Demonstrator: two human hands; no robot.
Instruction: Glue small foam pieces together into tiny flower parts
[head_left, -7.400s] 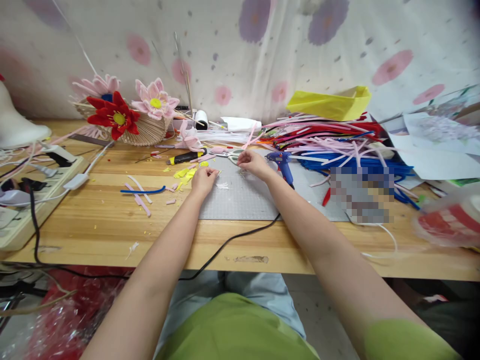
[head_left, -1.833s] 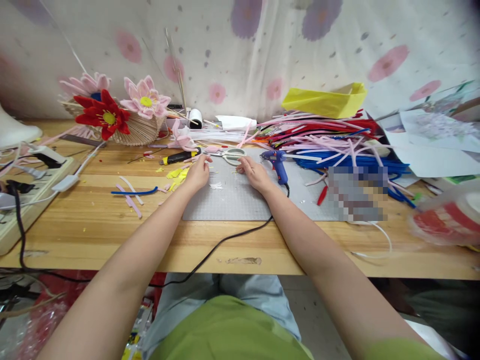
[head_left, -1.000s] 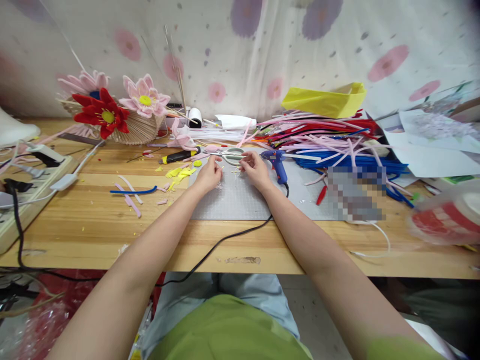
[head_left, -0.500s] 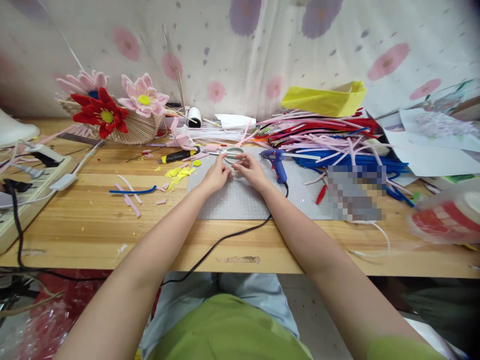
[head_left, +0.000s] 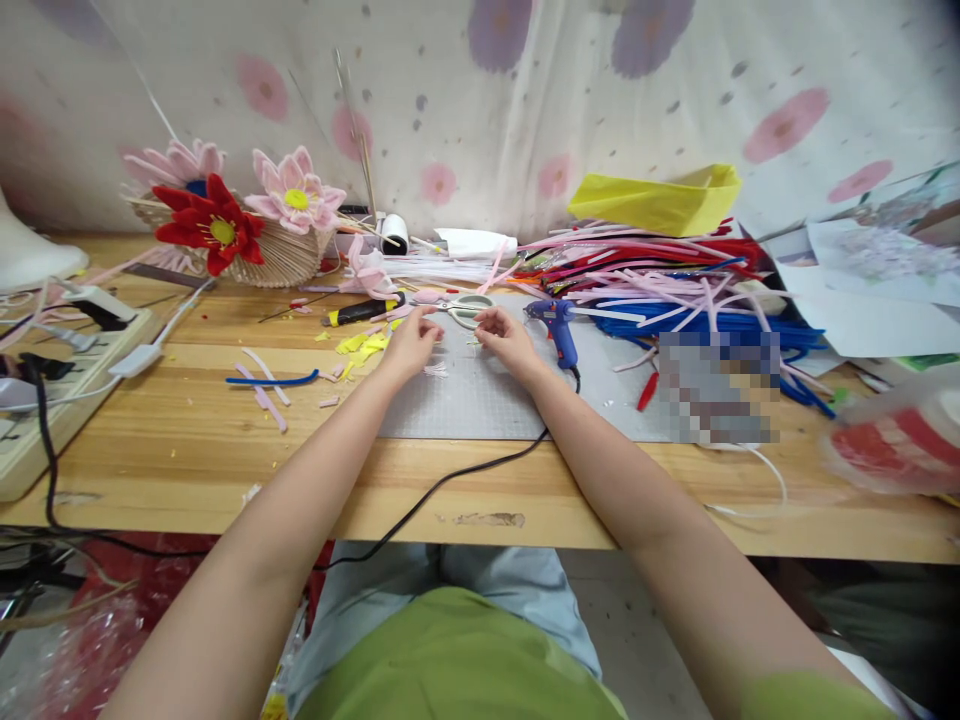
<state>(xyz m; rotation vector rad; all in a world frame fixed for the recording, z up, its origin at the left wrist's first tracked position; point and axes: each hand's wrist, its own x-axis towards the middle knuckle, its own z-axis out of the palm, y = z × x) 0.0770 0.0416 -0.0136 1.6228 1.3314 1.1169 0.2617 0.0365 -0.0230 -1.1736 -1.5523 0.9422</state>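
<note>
My left hand (head_left: 412, 343) is over the left part of the grey cutting mat (head_left: 465, 415), fingers curled together; anything between them is too small to make out. A small bundle of thin pale strands (head_left: 436, 370) lies on the mat just beside it. A short way to the right, my right hand (head_left: 508, 342) pinches a few thin, pale yellowish strands (head_left: 473, 343) at its fingertips. Behind both hands lies a pair of scissors (head_left: 472, 303) with pale green handles. A blue glue gun (head_left: 556, 328) rests right of my right hand.
Fuzzy flowers, one red (head_left: 220, 230), stand at the back left. Yellow scraps (head_left: 364, 348) and a black-yellow cutter (head_left: 364, 312) lie left of the mat. Pipe cleaners (head_left: 660, 275) are heaped at the back right. A black cord (head_left: 442, 475) crosses the front; a power strip (head_left: 82, 390) sits left.
My hands have moved apart, the left one going left and the right one staying near the scissors. The pale bundle on the mat now shows between them.
</note>
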